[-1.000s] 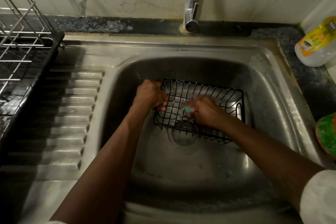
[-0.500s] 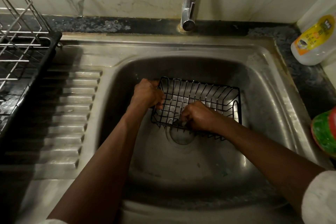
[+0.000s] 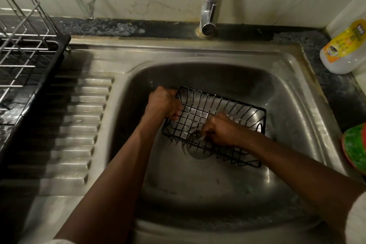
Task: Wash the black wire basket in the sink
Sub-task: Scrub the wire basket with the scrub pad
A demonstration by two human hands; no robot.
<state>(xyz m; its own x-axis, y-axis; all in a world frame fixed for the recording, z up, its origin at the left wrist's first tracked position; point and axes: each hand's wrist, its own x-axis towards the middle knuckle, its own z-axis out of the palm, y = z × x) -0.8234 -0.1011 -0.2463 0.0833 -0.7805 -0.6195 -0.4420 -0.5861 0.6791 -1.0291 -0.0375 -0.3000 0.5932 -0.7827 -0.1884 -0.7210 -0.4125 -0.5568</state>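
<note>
The black wire basket (image 3: 227,109) sits tilted in the steel sink (image 3: 198,194), over the drain (image 3: 198,153). My left hand (image 3: 162,103) grips the basket's left rim, fingers curled round the wires. My right hand (image 3: 221,130) is inside the basket against its near side. Its fingers are curled round a small scrubbing piece (image 3: 200,137) that is mostly hidden under the hand.
The tap (image 3: 210,6) stands behind the basin with no water running. A wire dish rack on a black tray (image 3: 29,55) fills the left side beside the ribbed drainboard (image 3: 75,125). A bottle with a yellow label (image 3: 344,49) and a green and red object (image 3: 354,144) are on the right counter.
My right hand has slid toward me along the basket floor to its near side. My left hand keeps its grip on the left rim and the basket has barely shifted.
</note>
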